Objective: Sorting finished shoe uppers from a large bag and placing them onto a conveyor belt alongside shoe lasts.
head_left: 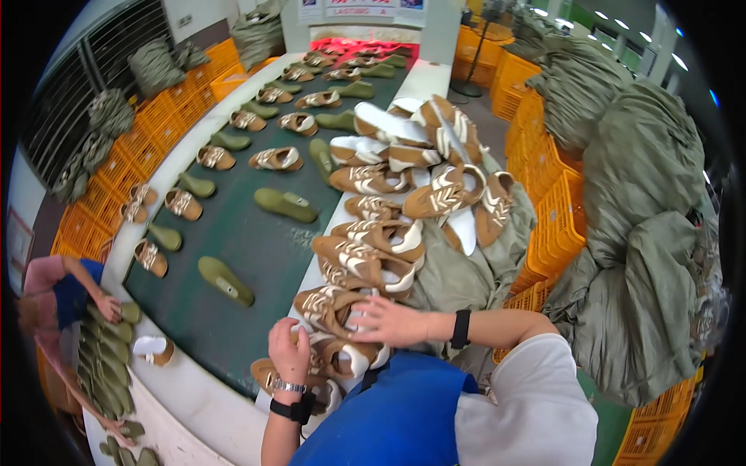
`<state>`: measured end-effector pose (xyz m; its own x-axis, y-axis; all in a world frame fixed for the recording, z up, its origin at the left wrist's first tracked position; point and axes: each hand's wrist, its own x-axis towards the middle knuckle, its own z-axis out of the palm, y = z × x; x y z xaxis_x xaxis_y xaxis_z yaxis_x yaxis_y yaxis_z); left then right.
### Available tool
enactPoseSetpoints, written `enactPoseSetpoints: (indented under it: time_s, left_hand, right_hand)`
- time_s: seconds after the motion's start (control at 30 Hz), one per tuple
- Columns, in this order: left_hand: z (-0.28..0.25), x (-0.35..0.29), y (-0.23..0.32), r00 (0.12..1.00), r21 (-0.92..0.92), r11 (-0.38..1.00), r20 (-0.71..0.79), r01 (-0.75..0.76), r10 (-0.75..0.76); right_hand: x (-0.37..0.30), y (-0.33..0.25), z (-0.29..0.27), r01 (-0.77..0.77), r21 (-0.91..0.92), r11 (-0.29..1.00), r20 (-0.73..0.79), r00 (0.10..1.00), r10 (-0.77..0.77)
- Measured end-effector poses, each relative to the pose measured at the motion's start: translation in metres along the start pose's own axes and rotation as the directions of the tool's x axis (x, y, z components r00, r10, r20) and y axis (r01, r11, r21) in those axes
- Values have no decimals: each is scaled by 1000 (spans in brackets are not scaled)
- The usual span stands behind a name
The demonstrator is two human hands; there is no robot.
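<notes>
At far left, a co-worker [53,291] handles stacked green lasts [105,353]. A dark green conveyor belt [179,299] carries brown-and-white shoes and green lasts. The left hand [289,351] is curled beside the shoe row; grip cannot be determined. The brown-and-white shoe [320,304] lies in that row at the belt's right edge. The right hand [385,320] rests on it, fingers extended near the opening; grip cannot be determined. Further right are orange crates [556,221] and grey-green sacks [645,171].

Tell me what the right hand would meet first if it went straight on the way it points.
Probably the brown-and-white shoe just left of the right hand; they may already touch, as depth is unclear.
</notes>
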<state>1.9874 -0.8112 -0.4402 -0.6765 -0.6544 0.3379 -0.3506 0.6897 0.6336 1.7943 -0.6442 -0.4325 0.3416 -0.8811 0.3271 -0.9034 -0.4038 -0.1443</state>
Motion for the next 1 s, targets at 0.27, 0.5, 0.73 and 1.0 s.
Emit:
enactPoseSetpoints:
  time_s: [0.27, 0.5, 0.73, 1.0]
  left_hand:
    - [52, 15, -13, 859, -9, 986, 490, -167, 150]
    - [31, 39, 9, 908, -87, 990, 396, -110, 136]
    - [16, 52, 79, 953, -341, 930, 208, -140, 220]
    - [-63, 0, 97, 993, -415, 908, -117, -58, 10]
  right_hand:
    - [-53, 140, -96, -863, -227, 451, -443, 504, 742]
    - [-138, 219, -97, -886, -418, 201, -266, 331, 905]
    - [-32, 95, -129, -482, 762, 433, -184, 481, 857]
    - [103, -42, -74, -425, 861, 281, 195, 785, 588]
